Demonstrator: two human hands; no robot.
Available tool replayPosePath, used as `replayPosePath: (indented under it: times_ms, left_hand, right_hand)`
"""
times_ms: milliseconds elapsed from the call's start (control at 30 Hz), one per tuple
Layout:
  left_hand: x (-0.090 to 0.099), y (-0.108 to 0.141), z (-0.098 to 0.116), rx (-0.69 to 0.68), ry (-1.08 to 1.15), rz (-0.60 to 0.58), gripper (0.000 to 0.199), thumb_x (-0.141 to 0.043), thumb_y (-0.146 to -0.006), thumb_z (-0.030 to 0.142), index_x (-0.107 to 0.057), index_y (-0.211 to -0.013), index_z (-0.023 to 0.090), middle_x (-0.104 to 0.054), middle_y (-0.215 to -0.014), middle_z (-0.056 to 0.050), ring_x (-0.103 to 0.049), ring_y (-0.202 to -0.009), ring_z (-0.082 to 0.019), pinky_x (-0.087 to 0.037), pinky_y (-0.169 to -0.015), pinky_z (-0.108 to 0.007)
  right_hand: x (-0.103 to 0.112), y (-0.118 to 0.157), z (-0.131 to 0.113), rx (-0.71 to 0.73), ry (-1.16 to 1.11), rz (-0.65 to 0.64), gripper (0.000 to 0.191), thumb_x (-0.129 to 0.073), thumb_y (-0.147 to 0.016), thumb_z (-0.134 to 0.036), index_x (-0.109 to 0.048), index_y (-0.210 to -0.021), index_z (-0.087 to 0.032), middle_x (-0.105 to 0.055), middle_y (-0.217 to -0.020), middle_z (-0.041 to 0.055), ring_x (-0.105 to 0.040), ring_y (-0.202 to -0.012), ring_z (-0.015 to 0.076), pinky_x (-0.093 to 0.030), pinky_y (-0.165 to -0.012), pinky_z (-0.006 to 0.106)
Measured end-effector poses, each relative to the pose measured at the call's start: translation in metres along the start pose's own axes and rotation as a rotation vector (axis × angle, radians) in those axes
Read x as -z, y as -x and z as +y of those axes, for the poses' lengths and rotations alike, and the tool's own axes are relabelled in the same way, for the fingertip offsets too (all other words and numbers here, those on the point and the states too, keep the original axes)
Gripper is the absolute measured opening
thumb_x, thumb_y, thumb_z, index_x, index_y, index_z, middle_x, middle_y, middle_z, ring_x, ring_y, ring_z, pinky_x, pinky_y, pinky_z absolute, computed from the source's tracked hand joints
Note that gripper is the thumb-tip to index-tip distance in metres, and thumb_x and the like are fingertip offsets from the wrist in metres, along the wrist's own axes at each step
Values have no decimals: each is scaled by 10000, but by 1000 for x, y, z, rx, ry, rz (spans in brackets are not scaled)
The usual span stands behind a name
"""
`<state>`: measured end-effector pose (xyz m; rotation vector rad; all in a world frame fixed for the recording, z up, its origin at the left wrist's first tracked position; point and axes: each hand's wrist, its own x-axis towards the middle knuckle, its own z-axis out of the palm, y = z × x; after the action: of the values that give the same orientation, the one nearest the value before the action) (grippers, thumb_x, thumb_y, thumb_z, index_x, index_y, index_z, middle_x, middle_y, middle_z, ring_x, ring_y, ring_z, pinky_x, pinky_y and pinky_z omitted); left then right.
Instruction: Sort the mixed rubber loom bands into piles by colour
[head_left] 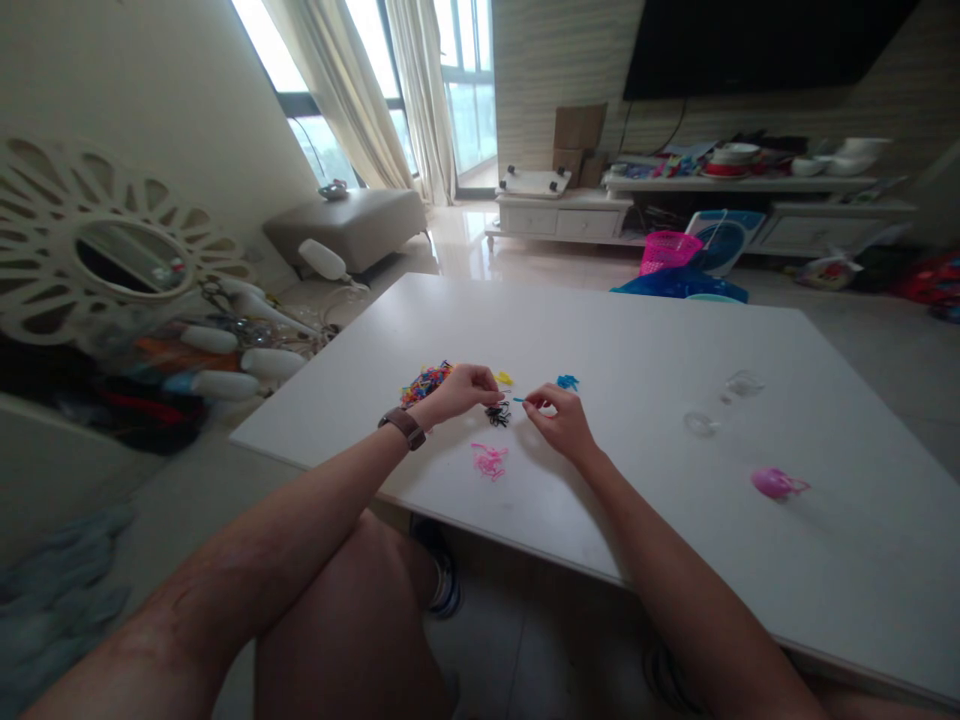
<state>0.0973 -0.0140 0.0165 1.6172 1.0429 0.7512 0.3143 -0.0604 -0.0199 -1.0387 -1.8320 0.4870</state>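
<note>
My left hand [471,385], with a brown watch on its wrist, is closed in a pinch on what looks like a thin dark strip [505,391]. Below its fingertips lies a small heap of black band-like pieces [497,414]. My right hand [556,415] pinches a small blue strip [519,400] that points toward the left hand. A larger multicoloured heap of small pieces [426,383] sits beside the left wrist. Pink pieces [490,461] lie nearer the table edge. Beyond the hands are a yellow heap [505,379] and a blue heap [568,382].
All of these rest on a white table [637,340]. On its right side are a clear round container [701,424], another clear piece [744,383] and a pink rounded object [776,484]. A lamp with white shades [274,363] stands past the left edge; a pink basket [667,250] is behind.
</note>
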Motion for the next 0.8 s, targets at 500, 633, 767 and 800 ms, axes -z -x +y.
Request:
replayPosePath:
  times_ms: [500, 633, 767, 800]
  left_hand:
    - [0, 1, 0, -80, -130, -81, 209, -693, -802, 292, -748, -884, 107, -718, -720, -65, -670, -656, -146, -523, -644, -254]
    - [-1, 1, -1, -64, -166, -111, 230, -748, -754, 299, -761, -867, 99, -751, -765, -91, -676, -690, -169, -519, -648, -264]
    - [-3, 3, 4, -71, -195, -153, 275, -780, -725, 341, -772, -859, 101, -759, -777, -101, -674, -687, -176, -501, -618, -258]
    - [-4, 4, 6, -70, -195, -155, 277, -778, -728, 347, -772, -852, 99, -757, -772, -102, -672, -682, -175, -498, -613, -256]
  right_hand:
    - [1, 0, 2, -12, 11, -6, 110, -598, -852, -239, -631, -749, -221, -626, -742, 19, -591, -718, 176, -460, -685, 306]
    - [0, -1, 3, -4, 8, -5, 116, -595, -854, -241, -627, -744, -221, -622, -740, 18, -589, -717, 174, -455, -683, 304]
    - [-1, 0, 4, -18, 10, -5, 118, -601, -854, -254, -627, -744, -224, -622, -737, 19, -593, -720, 177, -460, -682, 307]
    - [-1, 0, 4, -18, 11, -6, 115, -602, -852, -253, -630, -745, -224, -623, -739, 19, -593, -721, 178, -460, -682, 307]
